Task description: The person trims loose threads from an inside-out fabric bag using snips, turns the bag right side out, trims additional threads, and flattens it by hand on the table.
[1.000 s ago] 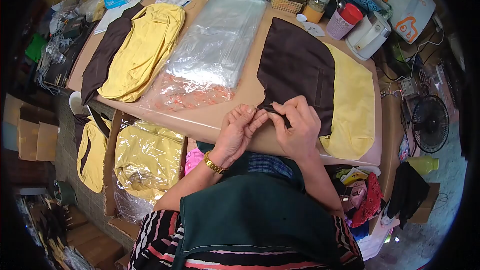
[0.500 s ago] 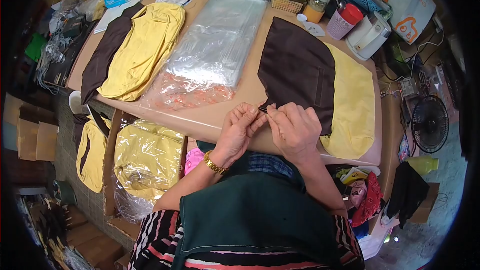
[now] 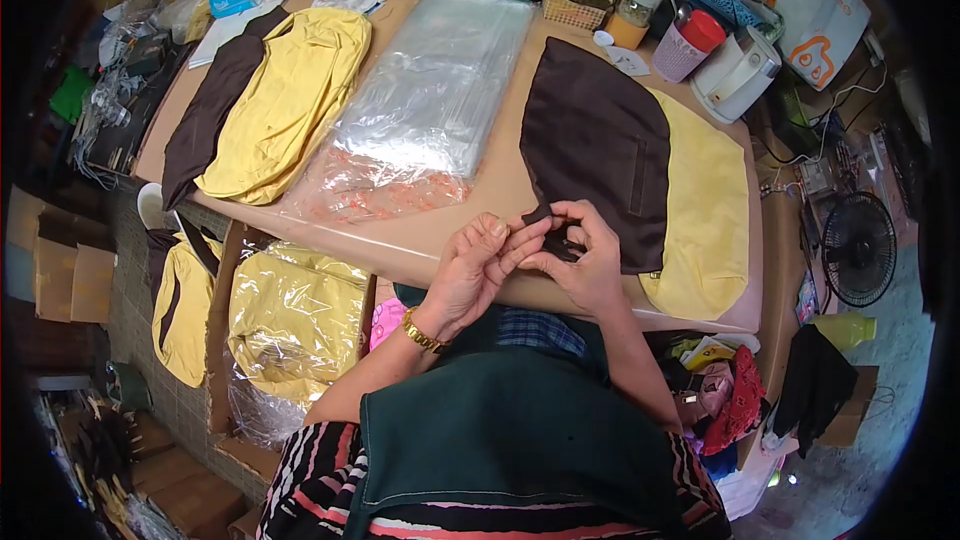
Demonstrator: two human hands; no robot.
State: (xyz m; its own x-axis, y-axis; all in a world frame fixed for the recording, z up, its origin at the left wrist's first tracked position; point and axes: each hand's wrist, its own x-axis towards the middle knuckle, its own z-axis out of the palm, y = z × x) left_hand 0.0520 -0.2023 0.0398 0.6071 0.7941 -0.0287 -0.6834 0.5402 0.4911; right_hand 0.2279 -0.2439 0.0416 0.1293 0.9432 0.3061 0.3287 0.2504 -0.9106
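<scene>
A dark brown and yellow fabric piece lies flat on the table's right side, its brown part (image 3: pixel 595 140) on the left and its yellow part (image 3: pixel 705 210) on the right. At the brown part's lower left corner, my left hand (image 3: pixel 478 258) is closed, fingertips pinching the fabric edge. Close beside it, my right hand (image 3: pixel 588 255) curls its thumb and fingers round the same dark corner. Some dark fabric shows between the right thumb and fingers. Whether a small item is also held there cannot be made out.
Clear plastic bags (image 3: pixel 425 90) lie mid-table, with another yellow and brown fabric piece (image 3: pixel 290 90) to their left. Baskets, cups and a white kettle (image 3: pixel 737 72) line the back. An open carton (image 3: pixel 222 340) of wrapped yellow fabric stands below the front edge. A fan (image 3: pixel 860 247) is at right.
My right hand has opened its curl and turned, showing dark fabric between thumb and fingers. The left fingers have shifted slightly right along the corner, which is now folded up a little.
</scene>
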